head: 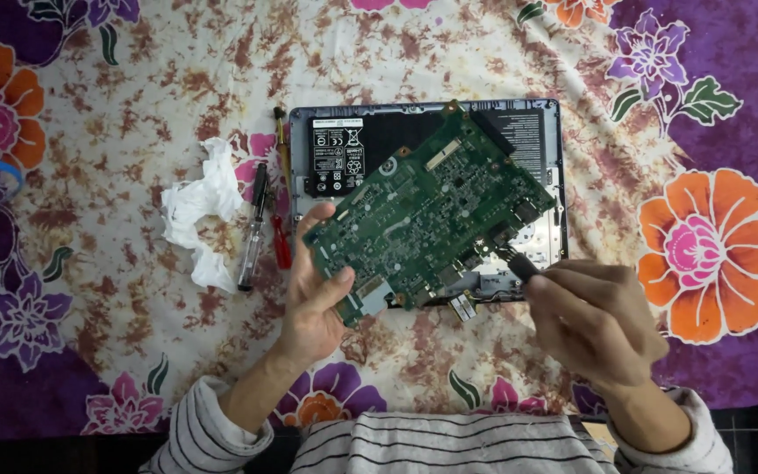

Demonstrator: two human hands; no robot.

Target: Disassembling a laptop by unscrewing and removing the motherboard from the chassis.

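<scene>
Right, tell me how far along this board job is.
Done: the green circuit board is lifted out of the opened laptop case, whose black battery is still in place. In hand: the left hand holds the board tilted above the case, while the right hand puts a dark tool to its edge. Left: the board is not yet set down; screwdrivers lie unused beside crumpled tissue.

Floral cloth (133,79), opened laptop (544,118), screwdrivers (254,230), tissue (199,211)
</scene>
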